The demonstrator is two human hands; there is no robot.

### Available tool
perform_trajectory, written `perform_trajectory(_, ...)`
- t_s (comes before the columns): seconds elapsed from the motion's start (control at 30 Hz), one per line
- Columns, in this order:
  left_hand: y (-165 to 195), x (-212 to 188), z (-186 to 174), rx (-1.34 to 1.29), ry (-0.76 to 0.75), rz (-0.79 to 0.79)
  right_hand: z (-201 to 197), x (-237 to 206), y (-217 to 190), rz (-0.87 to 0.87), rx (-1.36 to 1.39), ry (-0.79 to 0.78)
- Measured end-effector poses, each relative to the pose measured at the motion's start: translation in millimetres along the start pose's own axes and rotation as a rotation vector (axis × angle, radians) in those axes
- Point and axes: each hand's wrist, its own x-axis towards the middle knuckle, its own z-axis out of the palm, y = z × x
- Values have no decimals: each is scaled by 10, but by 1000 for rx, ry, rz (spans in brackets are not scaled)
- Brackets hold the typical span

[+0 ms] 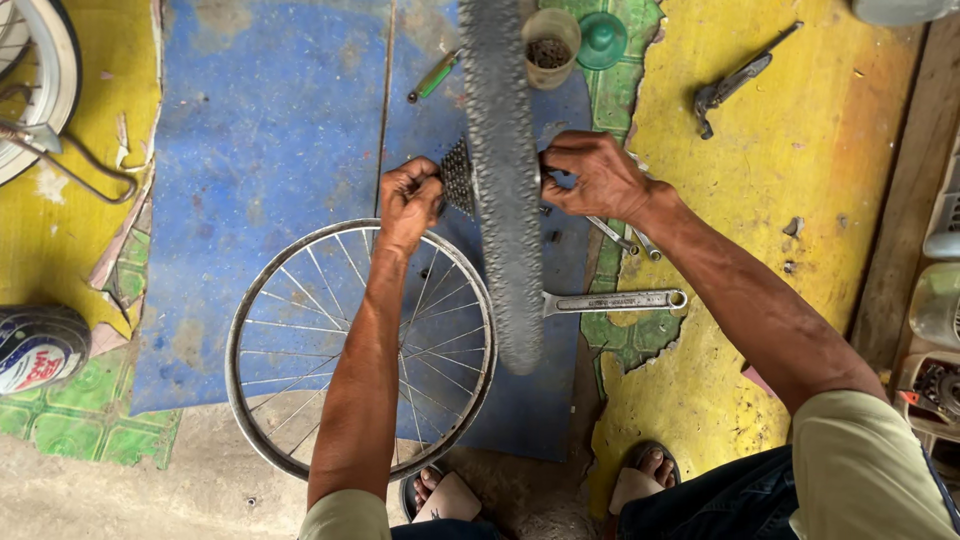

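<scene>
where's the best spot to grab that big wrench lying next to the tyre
Take the wrench by the middle of its flat handle, coming from above. It lies flat on the floor, its jaw end tucked by the tyre, ring end pointing right and free.

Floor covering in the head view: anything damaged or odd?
Yes. The yellow floor covering is torn and peeling, so green tile shows through ragged holes near the wrench. The blue sheet is scuffed and stained. Both hands, left hand and right hand, hold the upright wheel.
</scene>
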Motion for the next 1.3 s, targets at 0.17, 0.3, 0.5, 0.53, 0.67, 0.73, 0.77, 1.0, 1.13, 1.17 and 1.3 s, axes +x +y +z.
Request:
perform_trajectory(0.17,-33,-4,-17,-65,11,-57,-51,-8,-40,-84,-95,-29)
perform_trajectory(0.3,-15,-50,-5,-54,17,-65,73,-174,74,35,-113,-85)
perform_trajectory(0.5,98,-93,-57,-60,30,-104,146,-1040,590,954,-92,-201)
perform_trajectory(0.53,107,-113,-79,-65,34,-109,196,-1236,596,1094,-195,-414)
perform_trajectory(0.67,115,-146,-112,-74,23,-106,424,-1681,458,1102,-252,-352)
perform_trajectory(0.73,129,-138,-105,-2,69,-113,494,-1685,418,1023,-321,-246)
perform_trajectory(0.77,135,-147,-100,-6,92,-117,503,-1653,395,1069,-315,-270)
perform_trajectory(1.0,92,-184,-100,63,84,-35,462,-1533,295,1167,-269,-392)
perform_trajectory(1.13,45,-157,-113,-2,61,167,540,-1626,297,1052,-285,-83)
perform_trajectory(1.17,40,-151,-114,-34,47,126,546,-1634,296,962,-194,10)
perform_trajectory(1.3,67,-158,-98,-106,34,30,508,-1552,185,761,1,262)
